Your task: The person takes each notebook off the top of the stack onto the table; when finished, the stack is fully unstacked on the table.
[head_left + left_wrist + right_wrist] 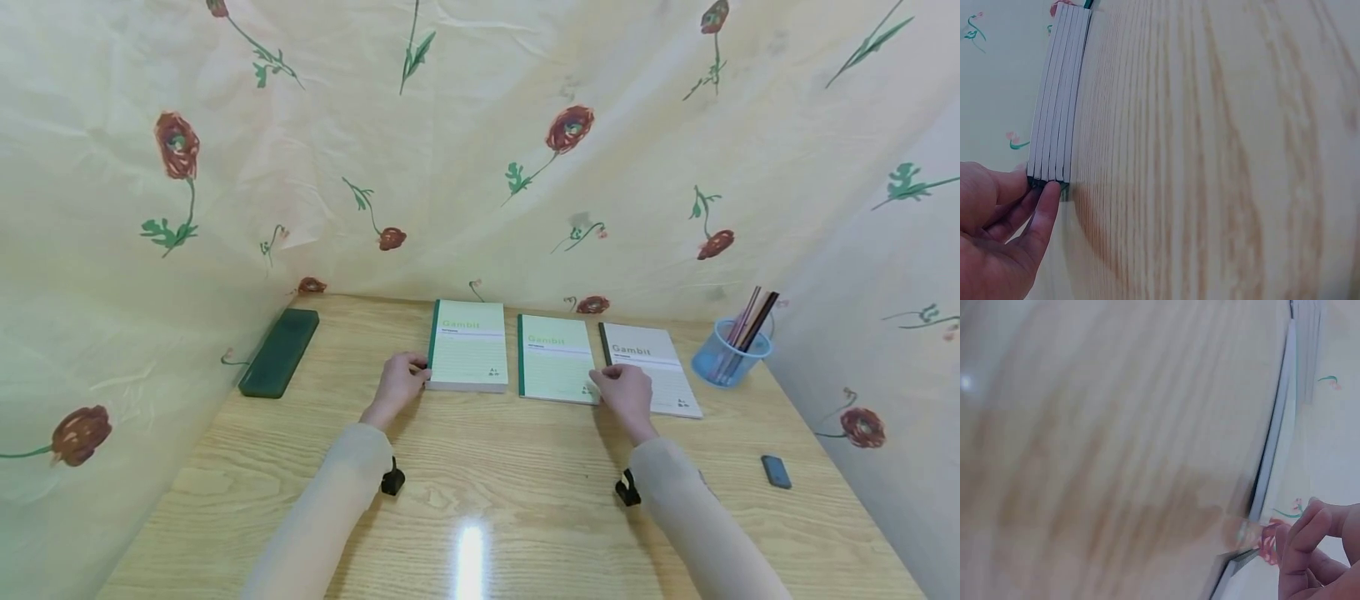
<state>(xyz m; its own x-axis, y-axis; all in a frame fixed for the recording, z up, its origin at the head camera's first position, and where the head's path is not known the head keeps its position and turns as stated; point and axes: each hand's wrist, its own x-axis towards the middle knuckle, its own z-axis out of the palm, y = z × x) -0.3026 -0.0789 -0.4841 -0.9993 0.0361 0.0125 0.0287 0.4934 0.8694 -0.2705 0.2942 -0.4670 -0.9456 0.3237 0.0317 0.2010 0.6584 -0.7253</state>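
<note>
Three "Gambit" notebooks lie in a row at the back of the wooden table [480,500]. The left one is a thick green stack [468,354], seen edge-on in the left wrist view [1057,119]. My left hand [401,379] pinches its near left corner, with the thumb [1044,212] against the page edges. My right hand [626,392] sits with curled fingers [1304,550] at the near corner where the middle green notebook [555,362] meets the grey notebook [656,367]. It seems to pinch the green one's edge [1272,444], but the blur hides the contact.
A dark green pencil case [279,352] lies at the left by the floral cloth wall. A blue mesh cup [729,357] of pencils stands at the right. A small dark eraser [776,471] lies near the right edge.
</note>
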